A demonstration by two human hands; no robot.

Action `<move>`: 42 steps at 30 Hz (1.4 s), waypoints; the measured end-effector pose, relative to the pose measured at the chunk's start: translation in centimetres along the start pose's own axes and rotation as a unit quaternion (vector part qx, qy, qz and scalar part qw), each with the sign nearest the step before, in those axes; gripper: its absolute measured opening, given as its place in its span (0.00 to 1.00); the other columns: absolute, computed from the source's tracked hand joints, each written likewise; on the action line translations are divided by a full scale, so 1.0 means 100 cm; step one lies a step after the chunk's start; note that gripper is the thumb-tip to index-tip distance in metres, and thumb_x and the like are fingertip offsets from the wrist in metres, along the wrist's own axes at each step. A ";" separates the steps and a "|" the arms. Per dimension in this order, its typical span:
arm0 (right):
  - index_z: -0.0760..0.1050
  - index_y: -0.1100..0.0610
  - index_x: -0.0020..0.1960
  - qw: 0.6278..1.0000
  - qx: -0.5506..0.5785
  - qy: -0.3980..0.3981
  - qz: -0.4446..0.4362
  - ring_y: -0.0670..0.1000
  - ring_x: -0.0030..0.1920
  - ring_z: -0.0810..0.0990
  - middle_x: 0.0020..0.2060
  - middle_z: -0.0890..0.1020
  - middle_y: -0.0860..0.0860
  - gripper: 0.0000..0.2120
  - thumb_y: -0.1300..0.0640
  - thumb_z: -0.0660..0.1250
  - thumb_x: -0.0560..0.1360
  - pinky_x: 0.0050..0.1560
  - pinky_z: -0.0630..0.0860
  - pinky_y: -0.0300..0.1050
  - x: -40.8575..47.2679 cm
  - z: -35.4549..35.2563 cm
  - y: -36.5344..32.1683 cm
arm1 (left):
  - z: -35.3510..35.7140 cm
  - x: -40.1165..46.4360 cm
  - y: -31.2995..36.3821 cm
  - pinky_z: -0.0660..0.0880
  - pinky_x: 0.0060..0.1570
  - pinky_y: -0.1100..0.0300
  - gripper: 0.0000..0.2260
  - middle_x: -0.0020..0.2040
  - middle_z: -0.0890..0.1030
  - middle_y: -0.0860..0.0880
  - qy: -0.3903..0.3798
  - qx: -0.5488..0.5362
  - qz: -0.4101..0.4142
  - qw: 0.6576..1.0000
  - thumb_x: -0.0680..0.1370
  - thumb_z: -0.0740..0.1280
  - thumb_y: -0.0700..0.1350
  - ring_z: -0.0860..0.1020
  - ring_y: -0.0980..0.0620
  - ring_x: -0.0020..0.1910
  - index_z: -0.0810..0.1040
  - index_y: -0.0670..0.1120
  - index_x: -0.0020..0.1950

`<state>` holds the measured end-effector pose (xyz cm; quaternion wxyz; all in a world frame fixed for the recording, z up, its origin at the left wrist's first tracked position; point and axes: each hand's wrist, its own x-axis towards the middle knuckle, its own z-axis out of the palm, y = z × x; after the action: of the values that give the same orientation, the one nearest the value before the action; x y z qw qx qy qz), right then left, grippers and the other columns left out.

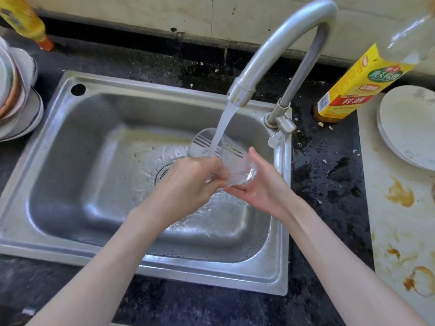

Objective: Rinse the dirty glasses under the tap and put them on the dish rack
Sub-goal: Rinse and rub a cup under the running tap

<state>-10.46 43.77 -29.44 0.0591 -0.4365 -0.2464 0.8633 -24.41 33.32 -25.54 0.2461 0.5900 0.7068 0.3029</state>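
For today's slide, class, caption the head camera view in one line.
Both hands, left hand and right hand, hold a clear glass tilted under the running tap over the steel sink.

One head-worn wide-angle view looks steeply down, close over the sink (70, 234), with the bench (329, 184) filling the frame edges.

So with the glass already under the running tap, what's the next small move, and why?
Probably turn the glass in the stream to rinse all round: both the left hand and right hand hold it tilted, water entering its mouth.
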 end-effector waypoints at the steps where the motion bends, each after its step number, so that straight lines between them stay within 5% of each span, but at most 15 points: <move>1: 0.64 0.59 0.71 0.999 0.022 -0.028 -0.015 0.59 0.50 0.82 0.58 0.79 0.62 0.31 0.43 0.63 0.74 0.48 0.80 0.48 -0.003 0.001 0.000 | 0.000 0.001 -0.001 0.75 0.45 0.60 0.04 0.41 0.83 0.56 0.021 -0.012 -0.026 0.999 0.70 0.73 0.43 0.80 0.58 0.42 0.82 0.46 0.43; 4: 0.70 0.60 0.67 0.997 0.000 -0.068 -0.034 0.56 0.45 0.82 0.51 0.82 0.57 0.27 0.46 0.62 0.73 0.48 0.80 0.49 -0.010 -0.001 0.004 | -0.008 0.004 0.006 0.73 0.54 0.58 0.10 0.49 0.83 0.55 -0.084 -0.012 -0.031 0.996 0.74 0.68 0.50 0.79 0.59 0.50 0.82 0.49 0.52; 7: 0.77 0.58 0.58 0.994 -0.083 -0.056 -0.039 0.52 0.38 0.82 0.43 0.83 0.54 0.25 0.41 0.63 0.69 0.37 0.80 0.45 -0.014 0.002 0.002 | -0.005 0.001 0.012 0.65 0.63 0.64 0.21 0.65 0.75 0.55 -0.225 0.060 0.012 0.973 0.76 0.57 0.54 0.71 0.56 0.62 0.68 0.57 0.69; 10: 0.78 0.61 0.58 0.985 -0.169 -0.031 -0.026 0.54 0.37 0.82 0.44 0.83 0.58 0.30 0.39 0.66 0.66 0.36 0.79 0.44 -0.015 0.001 -0.004 | 0.003 -0.011 0.008 0.50 0.61 0.76 0.30 0.73 0.58 0.63 -0.177 0.169 0.096 0.965 0.77 0.58 0.47 0.58 0.58 0.67 0.50 0.55 0.76; 13: 0.80 0.57 0.54 0.979 -0.204 -0.021 -0.002 0.55 0.34 0.81 0.42 0.83 0.58 0.25 0.39 0.67 0.67 0.33 0.79 0.43 -0.015 0.003 -0.010 | 0.007 -0.017 0.004 0.56 0.67 0.62 0.25 0.72 0.66 0.54 -0.155 0.162 0.134 0.965 0.74 0.57 0.50 0.61 0.53 0.68 0.61 0.53 0.72; 17: 0.78 0.56 0.54 0.983 -0.178 -0.029 0.020 0.52 0.32 0.81 0.40 0.82 0.55 0.21 0.40 0.63 0.74 0.29 0.77 0.40 -0.012 0.004 -0.004 | 0.013 -0.016 0.007 0.61 0.58 0.76 0.18 0.63 0.76 0.55 -0.137 0.001 0.014 0.990 0.74 0.58 0.51 0.71 0.57 0.59 0.75 0.53 0.62; 23: 0.81 0.58 0.50 0.996 0.057 -0.076 -0.007 0.52 0.39 0.78 0.46 0.83 0.56 0.14 0.50 0.63 0.74 0.33 0.76 0.39 -0.017 0.003 0.011 | 0.010 -0.008 0.011 0.73 0.49 0.69 0.04 0.41 0.84 0.58 -0.034 -0.046 -0.093 0.994 0.72 0.70 0.48 0.80 0.65 0.43 0.84 0.53 0.42; 26: 0.75 0.60 0.59 0.996 0.076 -0.051 0.000 0.49 0.30 0.79 0.43 0.82 0.56 0.21 0.48 0.64 0.72 0.26 0.76 0.38 -0.013 0.003 0.014 | 0.005 -0.004 0.023 0.76 0.47 0.56 0.21 0.42 0.84 0.56 -0.063 0.066 -0.043 0.995 0.75 0.53 0.65 0.81 0.54 0.45 0.80 0.55 0.48; 28: 0.76 0.59 0.57 0.997 0.071 -0.030 0.027 0.50 0.28 0.78 0.40 0.82 0.55 0.22 0.45 0.65 0.71 0.26 0.77 0.40 -0.011 0.001 0.013 | -0.003 -0.005 0.024 0.69 0.59 0.58 0.27 0.51 0.82 0.55 -0.145 0.138 -0.004 0.980 0.74 0.46 0.70 0.78 0.50 0.56 0.75 0.57 0.58; 30: 0.76 0.58 0.59 0.996 0.077 -0.001 0.046 0.52 0.31 0.80 0.40 0.82 0.55 0.23 0.44 0.67 0.71 0.28 0.78 0.41 -0.010 -0.005 0.010 | -0.011 -0.005 0.019 0.51 0.65 0.71 0.23 0.61 0.78 0.56 -0.200 0.184 0.057 0.961 0.77 0.51 0.65 0.68 0.52 0.68 0.69 0.56 0.66; 33: 0.73 0.55 0.63 0.998 -0.008 0.009 0.057 0.53 0.30 0.79 0.39 0.82 0.54 0.24 0.41 0.64 0.73 0.26 0.76 0.39 -0.008 -0.010 0.005 | -0.014 -0.003 0.015 0.67 0.60 0.57 0.13 0.57 0.80 0.51 -0.219 0.205 0.064 0.952 0.80 0.58 0.47 0.74 0.48 0.62 0.71 0.55 0.64; 35: 0.75 0.54 0.60 0.999 -0.032 -0.013 0.031 0.54 0.35 0.82 0.42 0.82 0.56 0.21 0.41 0.58 0.77 0.33 0.79 0.42 -0.008 -0.007 0.004 | -0.010 -0.005 0.014 0.73 0.50 0.53 0.09 0.50 0.83 0.50 -0.156 0.137 0.032 0.978 0.79 0.61 0.44 0.79 0.47 0.52 0.75 0.50 0.58; 38: 0.78 0.54 0.57 0.997 0.045 -0.053 -0.045 0.54 0.48 0.82 0.51 0.82 0.57 0.17 0.49 0.54 0.80 0.51 0.78 0.50 -0.012 -0.006 0.007 | -0.006 -0.004 0.017 0.74 0.46 0.70 0.03 0.43 0.84 0.53 -0.038 -0.080 -0.064 0.994 0.74 0.70 0.39 0.80 0.61 0.45 0.79 0.45 0.45; 40: 0.73 0.59 0.65 0.989 0.090 -0.089 -0.077 0.56 0.55 0.79 0.59 0.79 0.59 0.21 0.49 0.59 0.77 0.63 0.72 0.52 -0.013 -0.008 0.010 | -0.003 -0.001 0.020 0.71 0.42 0.76 0.07 0.40 0.83 0.55 0.007 -0.168 -0.128 0.977 0.72 0.72 0.38 0.80 0.64 0.41 0.77 0.49 0.40; 42: 0.73 0.59 0.65 0.986 0.083 -0.107 -0.098 0.56 0.56 0.78 0.60 0.78 0.59 0.24 0.50 0.68 0.72 0.63 0.73 0.50 -0.009 -0.012 0.016 | -0.002 0.003 0.020 0.72 0.42 0.72 0.09 0.42 0.83 0.54 -0.009 -0.226 -0.158 0.961 0.73 0.71 0.39 0.81 0.61 0.43 0.75 0.52 0.41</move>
<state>-8.78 42.52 -30.12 0.1527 -0.3086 -0.2206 0.9126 -23.19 33.89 -23.96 0.4244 0.4027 0.7015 0.4070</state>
